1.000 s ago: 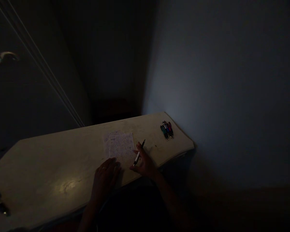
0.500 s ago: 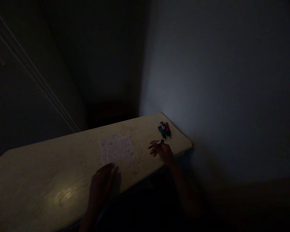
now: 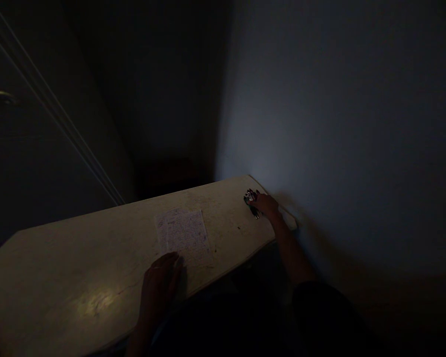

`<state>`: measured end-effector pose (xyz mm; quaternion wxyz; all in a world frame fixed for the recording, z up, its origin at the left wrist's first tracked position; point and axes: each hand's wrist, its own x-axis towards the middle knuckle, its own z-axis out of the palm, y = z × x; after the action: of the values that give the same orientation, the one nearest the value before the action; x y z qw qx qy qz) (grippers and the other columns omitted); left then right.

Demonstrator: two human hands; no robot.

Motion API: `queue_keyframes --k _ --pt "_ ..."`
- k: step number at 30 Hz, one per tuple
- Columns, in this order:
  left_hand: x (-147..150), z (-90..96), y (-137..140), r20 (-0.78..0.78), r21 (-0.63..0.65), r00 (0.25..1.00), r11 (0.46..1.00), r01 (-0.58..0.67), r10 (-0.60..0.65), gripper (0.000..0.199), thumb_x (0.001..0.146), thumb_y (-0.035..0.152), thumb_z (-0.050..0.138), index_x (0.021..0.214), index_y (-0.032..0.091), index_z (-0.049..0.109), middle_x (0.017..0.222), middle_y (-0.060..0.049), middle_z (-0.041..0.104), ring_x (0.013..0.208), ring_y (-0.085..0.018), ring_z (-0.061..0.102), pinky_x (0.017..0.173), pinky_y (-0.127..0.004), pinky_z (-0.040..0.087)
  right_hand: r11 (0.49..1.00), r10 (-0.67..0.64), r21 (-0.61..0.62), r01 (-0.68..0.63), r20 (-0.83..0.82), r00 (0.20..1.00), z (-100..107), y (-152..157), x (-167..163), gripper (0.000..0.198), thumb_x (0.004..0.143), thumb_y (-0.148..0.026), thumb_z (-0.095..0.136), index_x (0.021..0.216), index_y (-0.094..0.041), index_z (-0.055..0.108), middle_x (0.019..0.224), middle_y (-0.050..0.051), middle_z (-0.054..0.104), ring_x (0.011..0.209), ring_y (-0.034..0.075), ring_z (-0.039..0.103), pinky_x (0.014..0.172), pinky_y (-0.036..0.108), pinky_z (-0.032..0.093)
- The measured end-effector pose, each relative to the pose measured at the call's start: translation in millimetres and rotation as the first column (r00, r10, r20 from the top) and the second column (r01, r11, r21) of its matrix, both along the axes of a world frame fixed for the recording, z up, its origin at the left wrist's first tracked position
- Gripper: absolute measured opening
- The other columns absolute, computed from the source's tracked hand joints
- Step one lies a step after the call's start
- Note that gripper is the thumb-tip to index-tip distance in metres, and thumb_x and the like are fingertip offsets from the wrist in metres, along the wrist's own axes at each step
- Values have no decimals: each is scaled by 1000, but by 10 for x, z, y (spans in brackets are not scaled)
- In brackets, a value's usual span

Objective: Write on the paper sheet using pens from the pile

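Note:
Dim light leaves much detail lost. My right hand (image 3: 266,204) is at a cluster of pens (image 3: 251,198) on the far right of the table, its fingers closed over a pen there. The hand covers the right part of the cluster, so exactly how the pen sits in the fingers is hidden. My left hand (image 3: 162,275) rests on the table, palm down with the fingers stretched out, by the near edge of the paper sheets (image 3: 182,230). Dense handwriting or scribbles cover the sheets, which overlap.
The pale, worn table (image 3: 85,238) runs from the left to a bluish wall (image 3: 319,124) on the right. A door handle (image 3: 0,96) shows at the far left. Behind the table is a dark corner.
My right hand has moved right and away from me, bringing the pen from beside the paper to the cluster. My left hand stays by the sheets. The view has shifted slightly.

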<state>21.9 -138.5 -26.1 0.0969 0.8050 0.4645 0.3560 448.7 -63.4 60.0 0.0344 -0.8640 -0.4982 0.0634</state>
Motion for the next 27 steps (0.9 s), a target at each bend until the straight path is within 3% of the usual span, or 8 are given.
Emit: queue_keyframes --k 7,13,20,27 --pt "0 5 3 10 -18 1000 1000 -11 12 44 94 55 44 107 24 73 111 -9 73 103 -28 68 88 -46 57 978 -82 196 71 51 995 -116 -77 61 70 84 -70 54 119 -10 58 118 24 64 113 33 61 86 35 47" --pt "4 27 20 17 -45 1000 999 -5 6 41 94 53 47 105 23 73 109 -8 74 102 -27 69 87 -45 58 994 -57 96 54 18 998 -266 53 108 89 72 -68 68 130 -5 46 125 27 60 118 35 59 90 35 45" --pt "4 36 15 33 -36 999 999 0 1 39 94 51 48 103 23 74 107 -7 75 100 -26 69 87 -43 58 999 -44 9 45 -120 992 -268 284 35 65 75 -41 70 126 -6 51 125 26 60 116 35 61 87 35 48" --pt "24 67 -16 59 -43 998 999 3 -1 38 94 50 48 106 23 72 110 -8 73 102 -26 69 87 -43 57 997 -2 71 18 -227 974 -237 323 -80 45 73 -18 68 115 -6 59 119 27 64 112 34 63 89 36 48"
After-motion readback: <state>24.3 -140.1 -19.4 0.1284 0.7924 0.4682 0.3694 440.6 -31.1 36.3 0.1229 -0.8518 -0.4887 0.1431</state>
